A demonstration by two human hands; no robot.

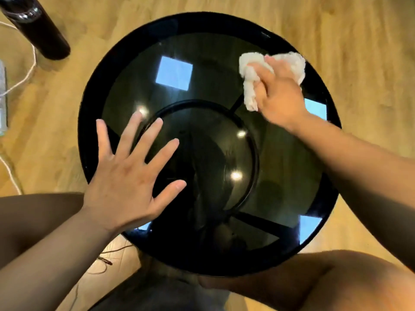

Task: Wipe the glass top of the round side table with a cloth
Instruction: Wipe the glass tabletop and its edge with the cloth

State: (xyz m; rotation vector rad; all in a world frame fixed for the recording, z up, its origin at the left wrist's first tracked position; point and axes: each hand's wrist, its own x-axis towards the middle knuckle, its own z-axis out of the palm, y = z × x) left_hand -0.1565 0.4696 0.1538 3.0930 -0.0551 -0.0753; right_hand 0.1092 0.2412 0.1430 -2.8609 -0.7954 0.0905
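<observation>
The right hand (pixel 278 93) is closed on a crumpled white cloth (pixel 249 86), pressing it to the far right part of the dark glass top (pixel 202 86) of the round side table (pixel 94 90). The left hand (pixel 125 176) is spread open and empty over the near left of the glass; whether the palm actually rests on it cannot be told. If it does, it may leave fresh prints on the surface, and a hard push near the rim could tip or shift the light table. Bright reflections hide any smears, so the wiped area is hard to judge. The table's legs are mostly hidden below, and a dark bottle (pixel 38 30) at far left is cut off.
</observation>
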